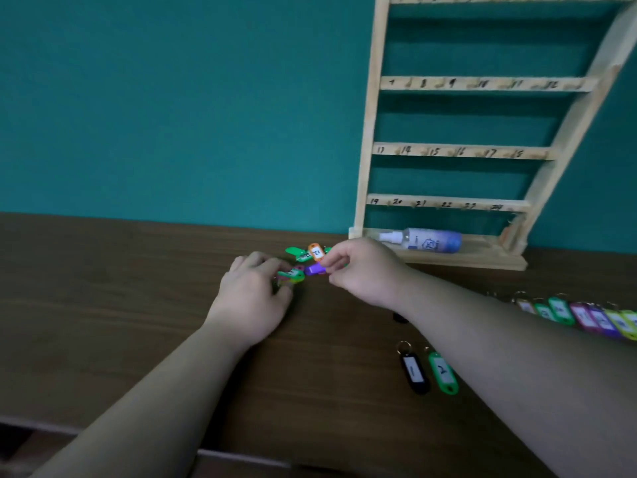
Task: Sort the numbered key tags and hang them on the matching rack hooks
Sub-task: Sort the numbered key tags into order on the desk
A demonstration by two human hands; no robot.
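Head view: at the lower left corner of the rack (pixel 448 84), the right hand (pixel 362 270) pinches a purple tag (pixel 315 269) beside the unsorted pile (pixel 305 254); the left hand (pixel 253 291) grips a cluster of tags (pixel 291 273). Tag 1 (pixel 412 369), tag 2 (pixel 443 372) and a sorted row (pixel 586 315) lie before the rack; its hooks look bare, so all hanging remains.

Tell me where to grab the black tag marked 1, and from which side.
Probably from above, at the key ring end: the black tag lies flat on the table, label up. Its ring sticks out free at the far end, while the green tag close on its right crowds the long edges.
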